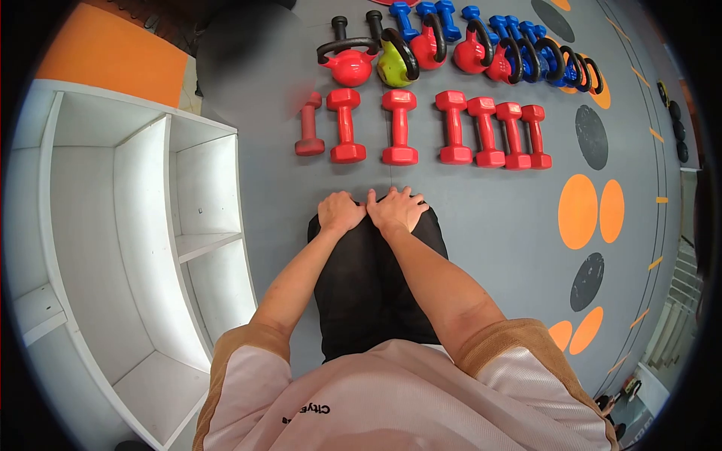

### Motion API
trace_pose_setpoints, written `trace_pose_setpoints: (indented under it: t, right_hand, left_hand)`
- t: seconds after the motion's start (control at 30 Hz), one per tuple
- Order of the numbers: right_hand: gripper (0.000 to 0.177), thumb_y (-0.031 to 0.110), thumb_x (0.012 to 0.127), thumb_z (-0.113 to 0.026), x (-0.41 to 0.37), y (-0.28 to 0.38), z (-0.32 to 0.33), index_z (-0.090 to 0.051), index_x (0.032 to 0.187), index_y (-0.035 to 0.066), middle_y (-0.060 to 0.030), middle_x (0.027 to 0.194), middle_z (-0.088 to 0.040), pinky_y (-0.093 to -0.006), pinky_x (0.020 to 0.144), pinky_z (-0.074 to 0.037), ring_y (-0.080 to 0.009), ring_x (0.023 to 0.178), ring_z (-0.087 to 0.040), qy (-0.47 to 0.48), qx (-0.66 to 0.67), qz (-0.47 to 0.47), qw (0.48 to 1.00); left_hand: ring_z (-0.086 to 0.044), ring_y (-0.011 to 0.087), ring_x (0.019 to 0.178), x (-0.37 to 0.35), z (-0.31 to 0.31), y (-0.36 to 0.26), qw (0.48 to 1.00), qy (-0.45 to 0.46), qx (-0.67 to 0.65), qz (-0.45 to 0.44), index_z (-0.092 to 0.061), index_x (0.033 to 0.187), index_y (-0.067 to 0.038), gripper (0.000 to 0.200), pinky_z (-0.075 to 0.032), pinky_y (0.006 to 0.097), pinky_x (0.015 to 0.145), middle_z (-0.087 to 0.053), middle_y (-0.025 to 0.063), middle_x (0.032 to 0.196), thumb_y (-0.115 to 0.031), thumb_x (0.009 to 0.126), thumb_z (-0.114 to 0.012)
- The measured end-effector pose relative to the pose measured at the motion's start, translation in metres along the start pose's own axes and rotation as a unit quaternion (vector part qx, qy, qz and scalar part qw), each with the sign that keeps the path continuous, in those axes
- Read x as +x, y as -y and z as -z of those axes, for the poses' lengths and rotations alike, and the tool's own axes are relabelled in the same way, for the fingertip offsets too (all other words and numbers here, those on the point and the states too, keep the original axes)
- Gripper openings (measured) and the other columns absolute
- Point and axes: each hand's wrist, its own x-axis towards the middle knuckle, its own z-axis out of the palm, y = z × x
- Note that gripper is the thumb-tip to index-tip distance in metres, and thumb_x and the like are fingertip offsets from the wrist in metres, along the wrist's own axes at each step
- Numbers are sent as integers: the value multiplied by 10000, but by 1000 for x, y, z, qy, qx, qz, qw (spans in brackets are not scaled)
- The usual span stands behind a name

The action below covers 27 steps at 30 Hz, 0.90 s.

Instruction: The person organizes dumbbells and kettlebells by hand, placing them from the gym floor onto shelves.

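Observation:
Both hands rest on the knees of black trousers [376,293], with nothing held. My left hand [341,213] lies over the left knee, its fingers bent over the front edge and partly hidden. My right hand [397,210] lies on the right knee with its fingers spread. Just ahead of the hands, several red dumbbells stretch across the grey floor in a row. The closest are a red dumbbell [347,126] in front of my left hand and another red dumbbell [399,128] in front of my right hand. Neither hand touches them.
Behind the dumbbells stand a red kettlebell [351,68], a green kettlebell [392,66] and several more kettlebells. Farther back are blue dumbbells [449,21] and small black dumbbells [340,28]. A white shelf unit [171,248] stands close on the left. Orange floor spots [577,212] lie to the right.

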Motion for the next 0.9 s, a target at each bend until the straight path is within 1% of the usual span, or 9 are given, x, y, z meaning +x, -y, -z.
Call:
trace_pose_setpoints:
  t: [0.33,0.4,0.47,0.53,0.6,0.67,0.7,0.8,0.9]
  right_hand:
    - [659,617,803,-452,3,-17,12,-660,1166,109,-128,1247,-559,-543,1032,-285,-387,1226,-416,8,72,-14,997]
    - [626,608,797,-460,15,-32,16,-680,1142,134,-146,1247,-588,-533,1031,-312,-388,1267,-404,14,223,-47,973]
    - [612,599,805,-444,29,-50,15,-696,1103,129,-175,1210,-611,-533,1019,-326,-386,1277,-400,13,246,-52,968]
    - [529,531,824,-467,74,-83,-16,-709,1060,124,-180,1172,-628,-540,1014,-326,-378,1267,-412,56,378,-3,924]
    - [493,492,805,-561,112,-132,-48,-684,1124,138,-165,1299,-549,-546,1065,-261,-377,1314,-350,72,426,78,898]
    - [549,453,772,-615,87,-180,-42,-608,1233,153,-150,1418,-430,-558,1079,-225,-374,1353,-292,-200,109,175,958]
    - [661,452,748,-622,86,-212,-44,-500,1344,193,-130,1497,-304,-572,1089,-188,-376,1377,-247,-227,33,198,953]
    - [764,428,747,-605,99,-292,-75,-349,1443,244,-81,1549,-211,-605,1085,-148,-304,1422,-184,-190,-86,236,949]
    - [775,420,759,-578,103,-287,-72,-298,1465,268,-51,1567,-164,-607,1089,-123,-263,1437,-152,-97,-92,215,967]
  left_hand:
    - [-657,328,934,-9,-4,-2,999,-39,-5,-1,-718,918,-32,408,-514,409,835,-687,188,948,-375,704,-664]
    - [-654,323,935,-7,-8,-6,999,-47,8,5,-727,915,-63,447,-514,409,829,-690,169,950,-459,716,-664]
    - [-658,318,931,-6,-5,-14,999,-51,12,14,-723,914,-50,439,-513,398,831,-692,166,948,-435,711,-661]
    - [-662,313,926,-10,-6,-19,999,-43,17,28,-720,912,-37,432,-512,387,834,-693,164,946,-412,707,-658]
    - [-663,313,920,-14,-1,-23,999,-25,16,24,-721,906,-41,443,-511,386,832,-696,154,943,-433,712,-651]
    - [-664,311,917,-13,-3,-24,999,-35,14,28,-721,898,-42,441,-512,387,831,-696,154,938,-436,711,-651]
    - [-664,310,915,-11,-3,-25,999,-45,15,25,-721,891,-44,439,-512,388,829,-696,154,933,-438,710,-651]
    - [-657,314,915,-3,-6,-31,998,-13,44,37,-728,886,-73,409,-517,393,814,-692,157,924,-432,702,-663]
    - [-657,307,914,13,-25,-25,994,-65,90,26,-728,896,-84,403,-517,389,818,-695,144,917,-433,706,-665]
